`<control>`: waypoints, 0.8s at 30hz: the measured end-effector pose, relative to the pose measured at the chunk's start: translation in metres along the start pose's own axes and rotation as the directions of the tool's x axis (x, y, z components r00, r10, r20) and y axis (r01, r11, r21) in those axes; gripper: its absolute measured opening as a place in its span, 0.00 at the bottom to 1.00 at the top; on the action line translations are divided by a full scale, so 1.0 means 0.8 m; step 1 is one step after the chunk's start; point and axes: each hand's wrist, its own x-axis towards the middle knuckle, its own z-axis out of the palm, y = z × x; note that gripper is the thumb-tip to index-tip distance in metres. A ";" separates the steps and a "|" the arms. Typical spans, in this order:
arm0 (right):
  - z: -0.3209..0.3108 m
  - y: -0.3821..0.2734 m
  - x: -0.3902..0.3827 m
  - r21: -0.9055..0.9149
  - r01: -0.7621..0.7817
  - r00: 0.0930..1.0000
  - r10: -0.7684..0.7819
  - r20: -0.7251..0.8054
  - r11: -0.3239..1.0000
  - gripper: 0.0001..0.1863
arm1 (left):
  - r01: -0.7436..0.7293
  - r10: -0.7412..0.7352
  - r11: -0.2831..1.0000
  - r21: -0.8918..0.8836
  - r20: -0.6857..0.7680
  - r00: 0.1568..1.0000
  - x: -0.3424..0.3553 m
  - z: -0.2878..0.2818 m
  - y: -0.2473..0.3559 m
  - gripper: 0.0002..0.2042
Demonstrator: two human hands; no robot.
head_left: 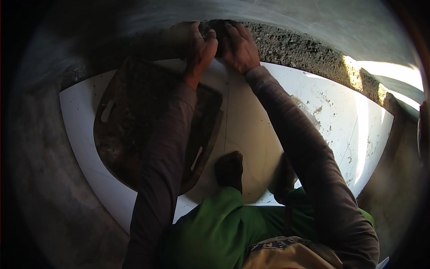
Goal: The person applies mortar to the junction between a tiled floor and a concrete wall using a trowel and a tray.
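Both my arms stretch forward to a rough, gravelly strip (298,49) along the foot of a smooth grey wall. My left hand (204,50) is at this strip, its fingers bent toward a dark patch. Close beside it, my right hand (241,50) has its fingers curled over the same dark patch (219,29). Shadow hides the fingertips, so what lies under them cannot be made out. A dark, dirt-caked tub (130,121) with handle slots in its rim sits below my left arm.
A white sheet (322,121), spotted with grey crumbs at the right, covers the floor under the tub and my dark shoes (229,170). The grey wall (286,15) curves across the far side. Bright sunlight falls at the right, and bare floor (49,166) shows at the left.
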 end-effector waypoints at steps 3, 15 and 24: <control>0.006 0.002 0.004 -0.087 0.209 0.973 -0.198 0.118 0.974 0.26 | -0.014 -0.001 0.992 0.129 0.109 0.994 -0.002 0.013 -0.024 0.23; -0.031 0.081 -0.014 -0.414 -0.525 0.844 0.390 -0.369 0.744 0.42 | -0.029 0.016 0.911 0.411 0.035 0.999 -0.001 0.058 -0.013 0.30; -0.094 0.106 0.003 -0.246 -0.492 0.854 0.408 -0.322 0.835 0.38 | -0.158 0.184 0.878 0.452 -0.014 0.983 0.002 0.090 -0.011 0.30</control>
